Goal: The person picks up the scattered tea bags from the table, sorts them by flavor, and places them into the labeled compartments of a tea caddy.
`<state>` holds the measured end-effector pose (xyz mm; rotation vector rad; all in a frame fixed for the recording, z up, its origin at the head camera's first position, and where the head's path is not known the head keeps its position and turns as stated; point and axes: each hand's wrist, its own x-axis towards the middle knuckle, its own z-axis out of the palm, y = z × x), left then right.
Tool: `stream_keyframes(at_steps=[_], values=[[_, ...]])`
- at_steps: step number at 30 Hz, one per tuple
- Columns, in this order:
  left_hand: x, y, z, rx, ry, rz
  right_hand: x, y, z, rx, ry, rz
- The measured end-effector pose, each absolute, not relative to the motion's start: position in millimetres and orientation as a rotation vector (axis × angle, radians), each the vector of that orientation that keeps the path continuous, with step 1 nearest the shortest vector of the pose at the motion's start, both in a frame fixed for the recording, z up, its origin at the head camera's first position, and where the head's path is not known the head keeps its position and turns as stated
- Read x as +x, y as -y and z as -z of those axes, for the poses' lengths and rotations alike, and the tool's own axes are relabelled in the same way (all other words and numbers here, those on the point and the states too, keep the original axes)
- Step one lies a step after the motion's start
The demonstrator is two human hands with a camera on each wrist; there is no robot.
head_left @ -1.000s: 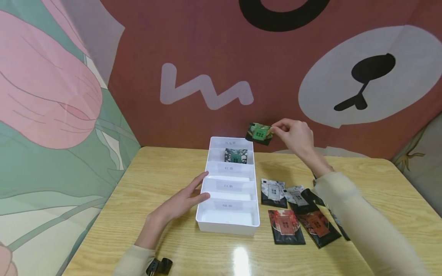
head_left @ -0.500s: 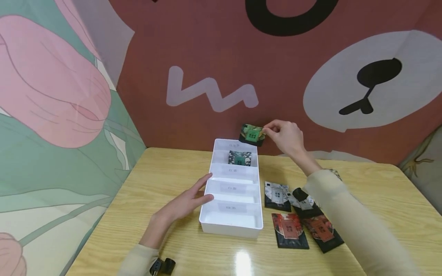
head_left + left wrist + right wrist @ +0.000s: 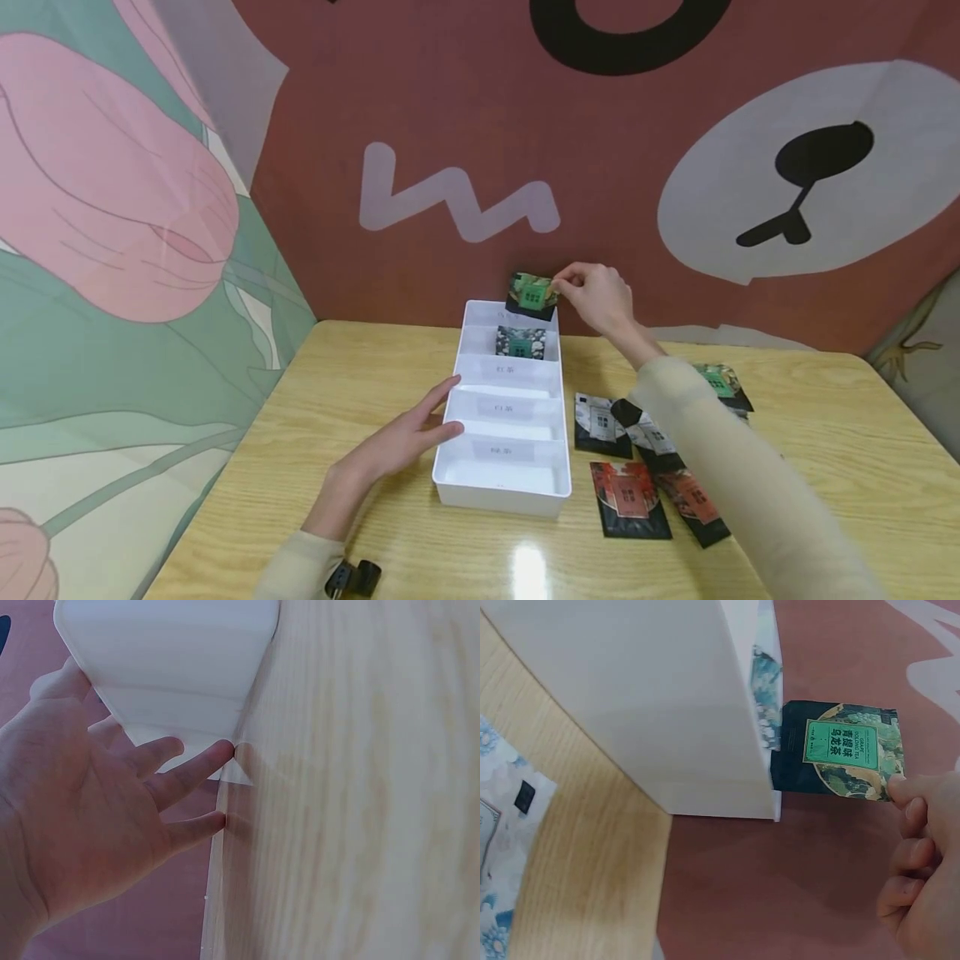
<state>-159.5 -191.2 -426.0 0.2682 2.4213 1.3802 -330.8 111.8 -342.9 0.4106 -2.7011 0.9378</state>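
Note:
Between thumb and fingers, my right hand (image 3: 600, 297) pinches the edge of a green-and-black tea packet (image 3: 532, 295) over the far end of a white divided box (image 3: 501, 502). In the right wrist view, the packet (image 3: 840, 750) has its lower edge at the box's rim. A dark packet with a white floral print (image 3: 521, 342) sits in the second compartment from the far end. My left hand (image 3: 397, 437) rests against the box's left side, fingers spread. Seen from the left wrist, that hand (image 3: 97, 780) has its fingers extended along the box wall.
Right of the box lie white-and-black packets (image 3: 602, 425), red-and-black packets (image 3: 630, 500) and another green packet (image 3: 722, 383), partly behind the right sleeve. Paper labels mark the compartments. A printed cloth (image 3: 420, 275) hangs behind the wooden table (image 3: 360, 358).
My right hand has carried the green packet leftward, from beside the box's far right corner to over its far compartment. The left hand stays against the box.

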Motion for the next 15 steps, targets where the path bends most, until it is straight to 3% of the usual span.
stream_keyframes(at_steps=[15], values=[[-161.0,191.4,427.1,0.256,-2.42,-1.379,-342.0,-109.5,371.1,0.393,2.835,-0.877]])
